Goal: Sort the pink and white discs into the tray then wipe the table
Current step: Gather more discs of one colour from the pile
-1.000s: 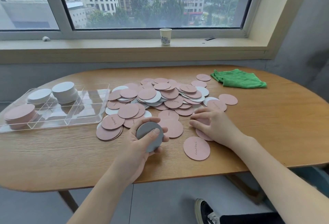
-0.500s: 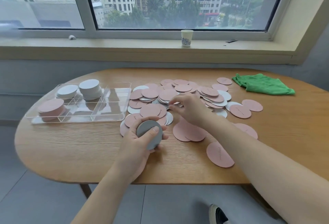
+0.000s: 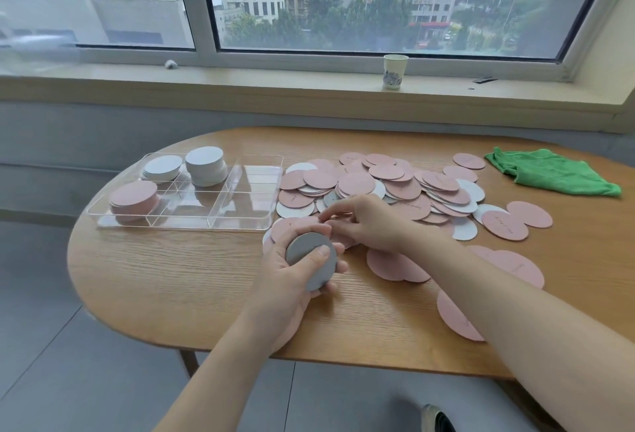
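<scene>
The right hand [image 3: 369,222] has moved left across the disc pile [image 3: 395,187] toward the left hand [image 3: 292,280]. Its curled fingers [image 3: 330,217] pinch a pink disc's edge. The left fingers [image 3: 338,265] still grip a white disc stack [image 3: 311,260].

Matt wood-grain table [image 3: 192,280], glossy clear plastic tray [image 3: 240,224], seemingly card discs [image 3: 405,187], fuzzy green cloth [image 3: 553,174]

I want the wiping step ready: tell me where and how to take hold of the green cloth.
Grip the green cloth from above at its raised, bunched folds in the middle. It lies crumpled and limp on the table, far right, clear of the discs, so a top-down pinch gathers it; its flat edges give little to grab.
</scene>
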